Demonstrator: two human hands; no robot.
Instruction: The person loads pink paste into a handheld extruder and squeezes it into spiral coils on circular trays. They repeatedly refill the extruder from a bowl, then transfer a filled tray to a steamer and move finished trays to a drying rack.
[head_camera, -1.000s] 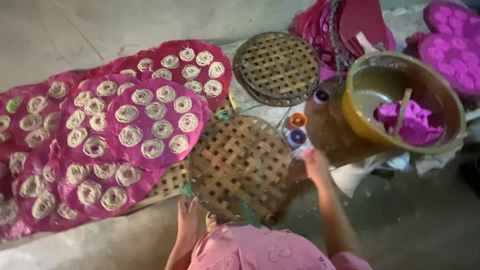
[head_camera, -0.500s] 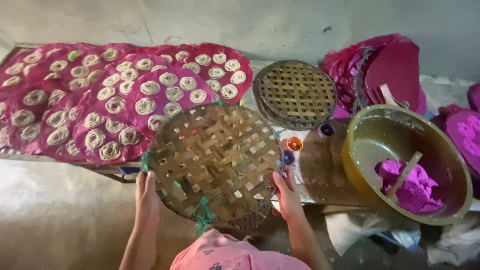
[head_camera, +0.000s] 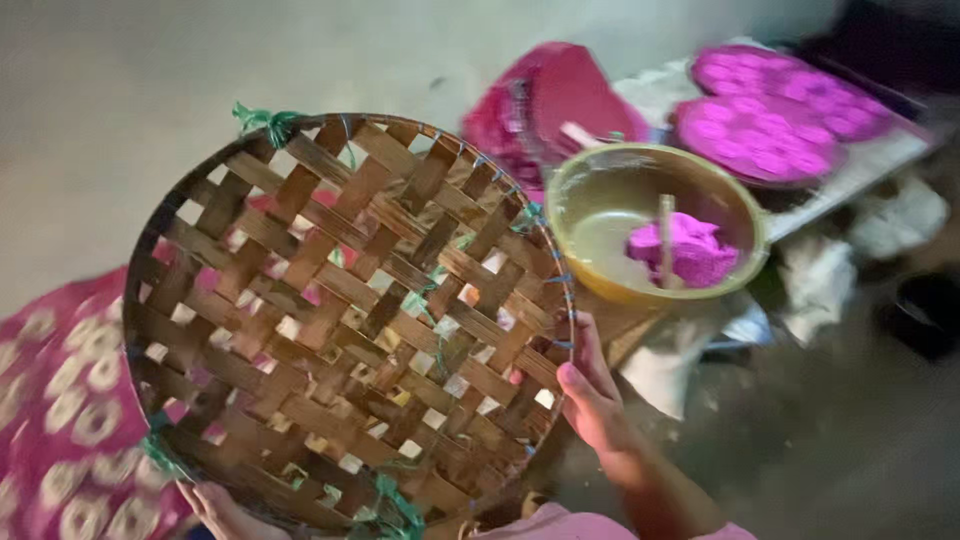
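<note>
— What's she holding?
— A round woven bamboo tray (head_camera: 340, 320), raised, nothing on it; right hand (head_camera: 600, 405) and left hand (head_camera: 225, 510) clasp its rim.
— And the bowl?
— The yellow bowl (head_camera: 655, 225) beside it holds pink dough (head_camera: 690, 250) and a stick (head_camera: 665, 235).

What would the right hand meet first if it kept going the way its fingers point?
Probably the yellow-green round bowl holding pink dough: the right hand, gripping the round woven bamboo tray, points up toward it. Depth is unclear.
</note>
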